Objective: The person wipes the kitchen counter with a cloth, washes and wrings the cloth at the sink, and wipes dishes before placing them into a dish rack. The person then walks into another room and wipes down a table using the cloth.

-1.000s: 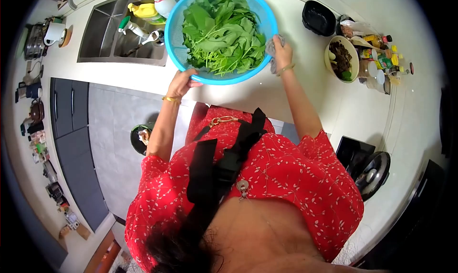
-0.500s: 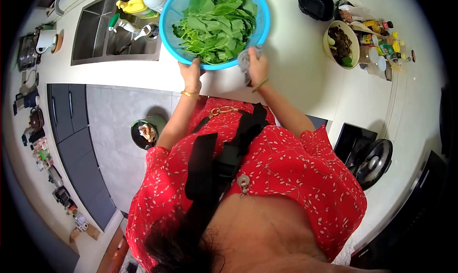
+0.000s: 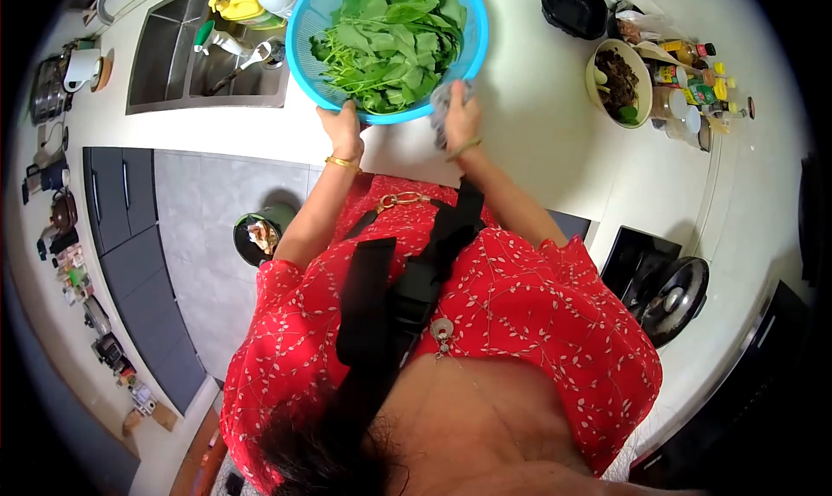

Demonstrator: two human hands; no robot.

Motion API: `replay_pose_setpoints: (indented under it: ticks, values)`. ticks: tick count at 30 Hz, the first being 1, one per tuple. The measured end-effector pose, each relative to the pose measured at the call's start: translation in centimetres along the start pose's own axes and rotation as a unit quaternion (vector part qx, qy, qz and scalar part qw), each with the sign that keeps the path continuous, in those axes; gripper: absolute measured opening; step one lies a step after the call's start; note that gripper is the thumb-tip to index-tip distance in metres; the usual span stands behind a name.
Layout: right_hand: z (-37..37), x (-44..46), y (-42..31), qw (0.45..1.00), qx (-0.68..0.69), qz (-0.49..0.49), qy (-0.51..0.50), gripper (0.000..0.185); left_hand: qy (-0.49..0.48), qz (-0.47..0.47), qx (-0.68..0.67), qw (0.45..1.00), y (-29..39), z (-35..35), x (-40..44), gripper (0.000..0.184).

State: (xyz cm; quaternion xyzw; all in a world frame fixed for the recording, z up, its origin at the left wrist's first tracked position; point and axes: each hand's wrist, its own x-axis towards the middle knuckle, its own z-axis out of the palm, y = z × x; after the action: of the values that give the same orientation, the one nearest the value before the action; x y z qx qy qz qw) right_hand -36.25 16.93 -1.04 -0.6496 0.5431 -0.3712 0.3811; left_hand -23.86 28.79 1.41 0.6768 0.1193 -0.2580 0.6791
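A blue plastic colander (image 3: 299, 62) full of leafy greens (image 3: 399, 45) is at the top middle of the head view, at the counter's near edge. My left hand (image 3: 342, 133) grips its near rim at the lower left, thumb on top and the other fingers hidden beneath. A crumpled grey rag (image 3: 440, 114) is bunched in my closed right hand (image 3: 462, 121), close by the colander's lower right rim. Whether the rag touches the rim I cannot tell.
To the left is a steel sink (image 3: 160, 62) with a spray bottle (image 3: 217, 38) and a yellow bottle (image 3: 236, 9). Right on the counter stand a bowl (image 3: 643, 71), a black tray (image 3: 574, 9) and several seasoning bottles (image 3: 693, 97). A bin (image 3: 276, 217) is on the floor.
My right hand has moved slightly left and down with the rag, along the colander's near side. My left hand keeps its hold on the rim. The whole view has shifted a little.
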Motion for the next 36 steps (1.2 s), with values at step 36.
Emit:
replay_pose_setpoints:
  ticks: [36]
  values:
    - [13.8,17.1,4.3,0.809,-0.302,-0.452,-0.224,0.035,0.126,-0.030,-0.194,0.972,10.7,-20.9,-1.8,0.013]
